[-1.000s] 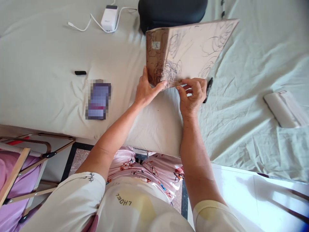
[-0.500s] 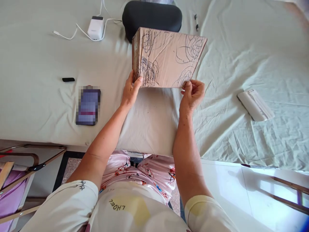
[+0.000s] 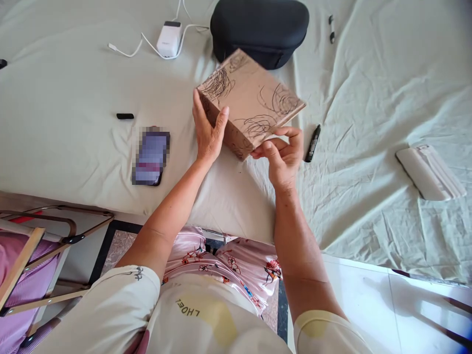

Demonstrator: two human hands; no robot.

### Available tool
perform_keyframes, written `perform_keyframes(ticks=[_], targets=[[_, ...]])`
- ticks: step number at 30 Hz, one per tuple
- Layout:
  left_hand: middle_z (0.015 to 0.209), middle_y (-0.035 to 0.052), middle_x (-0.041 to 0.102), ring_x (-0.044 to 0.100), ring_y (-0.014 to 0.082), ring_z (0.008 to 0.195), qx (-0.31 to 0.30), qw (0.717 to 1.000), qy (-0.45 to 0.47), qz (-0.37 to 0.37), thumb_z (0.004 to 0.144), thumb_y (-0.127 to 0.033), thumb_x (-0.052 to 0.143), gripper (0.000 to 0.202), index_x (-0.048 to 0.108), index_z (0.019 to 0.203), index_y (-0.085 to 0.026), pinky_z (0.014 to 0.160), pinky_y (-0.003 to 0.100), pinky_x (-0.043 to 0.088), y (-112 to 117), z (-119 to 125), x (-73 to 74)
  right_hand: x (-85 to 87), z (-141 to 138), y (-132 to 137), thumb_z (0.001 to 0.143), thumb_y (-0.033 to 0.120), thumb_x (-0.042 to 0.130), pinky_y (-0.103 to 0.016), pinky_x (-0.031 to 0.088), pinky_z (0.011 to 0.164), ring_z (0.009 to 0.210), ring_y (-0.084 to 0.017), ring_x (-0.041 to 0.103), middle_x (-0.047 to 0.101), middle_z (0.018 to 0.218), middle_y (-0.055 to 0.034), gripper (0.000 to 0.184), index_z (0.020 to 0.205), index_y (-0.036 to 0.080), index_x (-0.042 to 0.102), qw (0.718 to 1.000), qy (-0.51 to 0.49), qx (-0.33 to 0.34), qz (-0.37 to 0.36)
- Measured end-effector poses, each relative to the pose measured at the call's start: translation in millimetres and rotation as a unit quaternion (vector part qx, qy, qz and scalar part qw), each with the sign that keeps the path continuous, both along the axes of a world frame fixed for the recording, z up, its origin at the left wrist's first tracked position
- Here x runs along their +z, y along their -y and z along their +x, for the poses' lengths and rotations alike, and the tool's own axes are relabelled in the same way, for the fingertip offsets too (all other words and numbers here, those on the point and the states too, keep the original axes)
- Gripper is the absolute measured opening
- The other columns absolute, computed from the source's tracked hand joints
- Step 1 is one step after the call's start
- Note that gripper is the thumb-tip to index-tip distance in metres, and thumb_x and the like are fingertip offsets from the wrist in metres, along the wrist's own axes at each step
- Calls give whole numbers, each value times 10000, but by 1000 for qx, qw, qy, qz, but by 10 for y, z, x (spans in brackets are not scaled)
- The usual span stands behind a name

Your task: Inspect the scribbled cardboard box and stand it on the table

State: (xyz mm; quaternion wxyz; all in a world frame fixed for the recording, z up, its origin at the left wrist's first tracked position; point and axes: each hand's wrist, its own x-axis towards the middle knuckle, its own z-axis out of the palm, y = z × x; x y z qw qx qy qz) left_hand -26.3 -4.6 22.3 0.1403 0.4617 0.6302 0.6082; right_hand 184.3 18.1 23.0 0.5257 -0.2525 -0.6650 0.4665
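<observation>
A flat brown cardboard box [image 3: 254, 98] with black scribbles on its top is held tilted above the cloth, one corner pointing toward me. My left hand [image 3: 209, 130] grips its left side, the thumb lying on the near upper edge and the fingers along the side. At the near right edge, my right hand [image 3: 282, 155] has its thumb and fingers closed on the cardboard by the corner. Part of its grip is hidden. A black marker [image 3: 313, 144] lies on the cloth just right of that hand.
On the pale green cloth [image 3: 73, 147] lie a phone [image 3: 151, 156], a small black cap-like piece [image 3: 125, 116], a white charger [image 3: 169, 39] with cable, a black case [image 3: 258, 29] behind the box, a slim pen [image 3: 332, 29] and a white packet [image 3: 430, 172]. A folding frame [image 3: 55, 246] stands lower left.
The box has been turned, bringing a corner toward me and its scribbled near side into view. My right hand moved slightly closer to my left. The black marker now shows; the view shifted.
</observation>
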Motion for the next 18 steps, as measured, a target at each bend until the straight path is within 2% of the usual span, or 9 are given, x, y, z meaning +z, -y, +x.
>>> perform_keyframes(ticks=[3,6,8,11,15,18], targets=[[1829,-57,269,94,205,1753,-24,999,-39,-8,957,-920,376,841,382,1665,-467,1439,414,171,103,145,121,26,-73,111,929,716,760,-280,642,664,778,-168,774,753,874,14,566,1240,286,563,998,13,54,-34],[1831,-14,267,170,213,1741,-48,998,-42,-16,972,-912,299,821,504,1597,-421,1428,437,197,163,256,163,51,-72,162,946,733,724,-323,669,743,824,-178,782,790,954,-17,589,1306,275,635,997,38,64,-24],[1843,6,224,173,205,1739,-49,998,-48,-13,942,-946,302,879,504,1601,-400,1426,413,197,188,308,163,72,-49,182,977,719,686,-355,676,781,802,-179,766,793,943,-17,567,1342,286,685,995,75,61,6],[1851,-8,184,129,188,1746,-71,995,-73,2,899,-988,314,943,467,1626,-408,1435,388,163,224,359,158,99,-18,204,1017,696,627,-374,674,769,688,-171,714,765,848,4,541,1388,313,720,988,135,58,49],[1858,-18,171,62,215,1756,-116,987,-107,-4,861,-979,477,934,477,1611,-422,1446,447,135,257,403,178,97,-4,184,1031,705,584,-411,684,813,685,-198,729,742,801,6,569,1437,322,698,984,166,24,59],[1846,3,230,122,252,1751,-122,986,-115,-17,899,-948,459,877,538,1570,-389,1438,442,176,251,416,190,61,28,95,1020,716,595,-457,685,878,707,-211,735,742,786,20,632,1521,332,615,984,167,-46,37]])
